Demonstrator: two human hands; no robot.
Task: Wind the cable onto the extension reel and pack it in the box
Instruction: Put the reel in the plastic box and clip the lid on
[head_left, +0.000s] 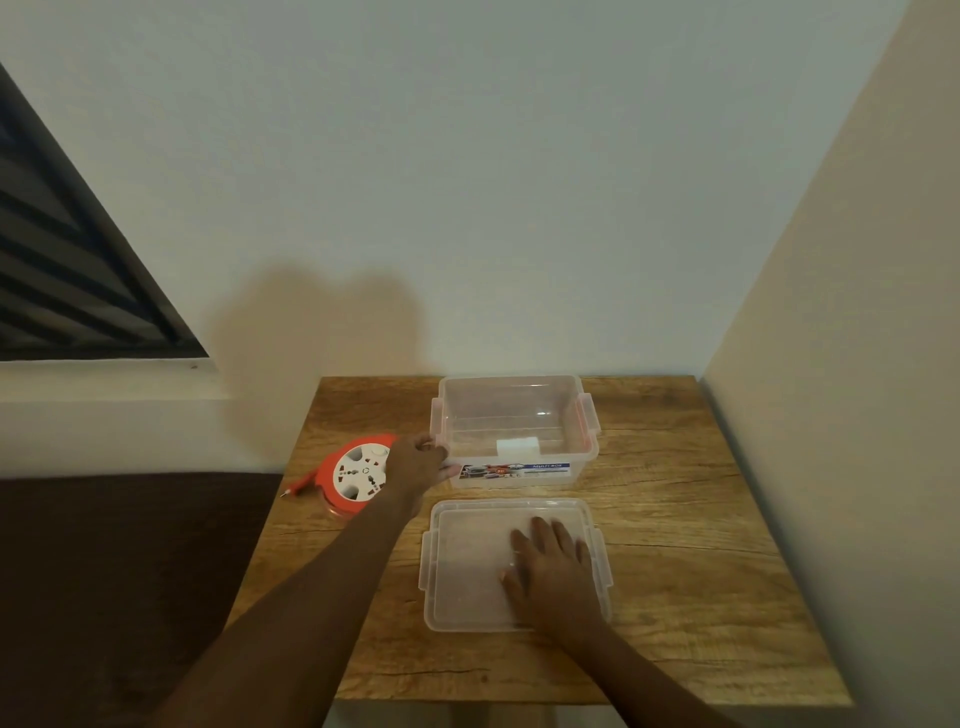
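Wooden tabletop (675, 519) fills a pale-walled corner, with a dark louvred window at the left. From the head view, the left hand (418, 464) covers the right edge of the orange extension reel (356, 475) and the box's near-left corner; what its fingers grip cannot be told. An orange cable end (298, 487) pokes out left of the reel. The clear box (514, 431) stands open. The right hand (550, 564) lies flat, fingers spread, on the detached lid (467, 566).

Wooden table (675, 545) carries clear box (519, 462) (open, at back), its lid (467, 571) flat in front, orange reel (353, 475) at left edge.
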